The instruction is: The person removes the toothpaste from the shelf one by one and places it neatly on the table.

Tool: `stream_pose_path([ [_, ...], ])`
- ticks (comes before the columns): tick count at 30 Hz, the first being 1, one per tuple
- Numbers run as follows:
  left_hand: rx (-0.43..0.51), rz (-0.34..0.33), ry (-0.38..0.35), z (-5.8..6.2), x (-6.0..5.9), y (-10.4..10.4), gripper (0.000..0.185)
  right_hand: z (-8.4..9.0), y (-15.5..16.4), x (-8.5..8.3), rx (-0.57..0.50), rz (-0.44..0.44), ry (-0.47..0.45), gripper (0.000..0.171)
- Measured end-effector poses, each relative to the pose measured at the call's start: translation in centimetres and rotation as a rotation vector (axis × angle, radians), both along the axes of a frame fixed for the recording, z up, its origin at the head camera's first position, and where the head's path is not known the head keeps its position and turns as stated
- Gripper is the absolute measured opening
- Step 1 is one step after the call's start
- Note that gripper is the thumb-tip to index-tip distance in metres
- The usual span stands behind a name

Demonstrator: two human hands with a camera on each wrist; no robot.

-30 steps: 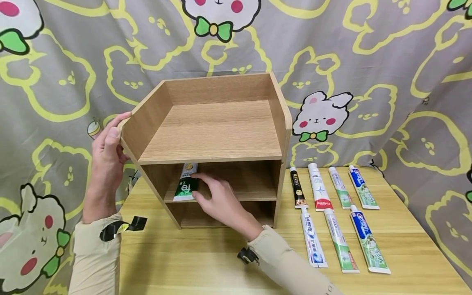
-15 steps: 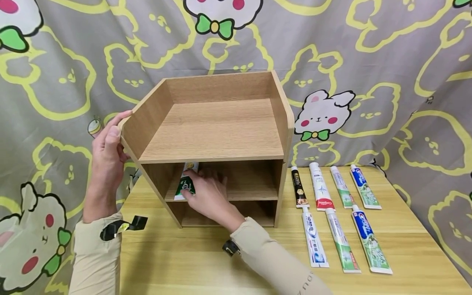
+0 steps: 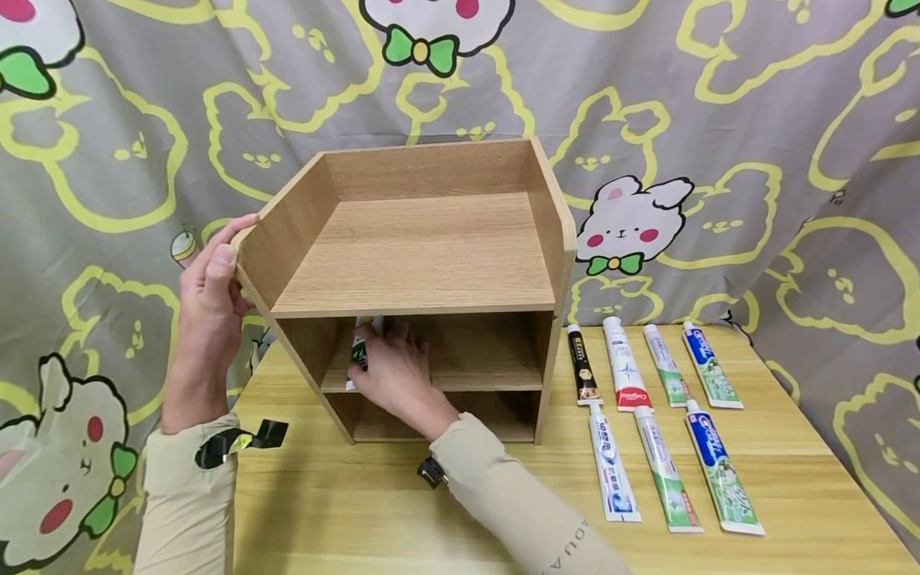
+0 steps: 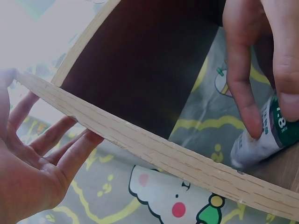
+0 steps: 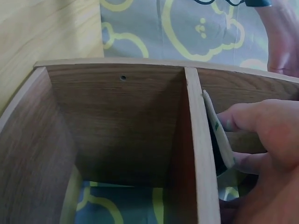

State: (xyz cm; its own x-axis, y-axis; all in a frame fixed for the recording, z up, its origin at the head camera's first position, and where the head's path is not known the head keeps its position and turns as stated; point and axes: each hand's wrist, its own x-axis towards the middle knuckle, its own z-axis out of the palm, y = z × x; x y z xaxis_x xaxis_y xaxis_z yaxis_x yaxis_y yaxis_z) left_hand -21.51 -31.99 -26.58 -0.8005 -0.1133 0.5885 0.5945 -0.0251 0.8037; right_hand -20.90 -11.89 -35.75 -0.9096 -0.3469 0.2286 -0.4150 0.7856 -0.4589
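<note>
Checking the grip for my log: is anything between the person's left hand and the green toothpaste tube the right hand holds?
Yes. In the left wrist view the wooden organizer's side panel lies between the left hand and the green toothpaste tube.

Right of the right hand, seven toothpaste tubes (image 3: 650, 415) lay in two rows on the wooden table (image 3: 359, 511). A grey cloth with rabbit drawings (image 3: 719, 120) hung behind, well beyond both hands and the table.
</note>
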Motion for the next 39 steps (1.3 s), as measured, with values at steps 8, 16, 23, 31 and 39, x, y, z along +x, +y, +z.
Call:
stream_pose_path([
  [8, 0.033, -0.001, 0.012, -0.1, -0.1, 0.2, 0.048, 0.7, 0.9, -0.4, -0.106, 0.11, -0.11, 0.039],
  [16, 0.025, 0.006, 0.011, -0.1, -0.1, 0.3, 0.048, 0.8, 1.9, -0.4, -0.312, 0.223, -0.23, 0.038],
  [23, 0.013, -0.017, -0.001, 0.1, 0.1, 0.4, 0.047, 0.3, 2.5, -0.2, -0.603, 0.258, -0.385, 0.037],
  [31, 0.034, 0.0, -0.016, 0.2, 0.1, 0.4, 0.046, -0.7, 3.0, 0.7, -0.802, 0.239, -0.467, 0.03],
  [39, 0.03, 0.003, -0.022, 0.2, 0.3, 0.4, 0.047, -1.7, 3.6, 1.9, -0.881, 0.291, -0.531, 0.033],
])
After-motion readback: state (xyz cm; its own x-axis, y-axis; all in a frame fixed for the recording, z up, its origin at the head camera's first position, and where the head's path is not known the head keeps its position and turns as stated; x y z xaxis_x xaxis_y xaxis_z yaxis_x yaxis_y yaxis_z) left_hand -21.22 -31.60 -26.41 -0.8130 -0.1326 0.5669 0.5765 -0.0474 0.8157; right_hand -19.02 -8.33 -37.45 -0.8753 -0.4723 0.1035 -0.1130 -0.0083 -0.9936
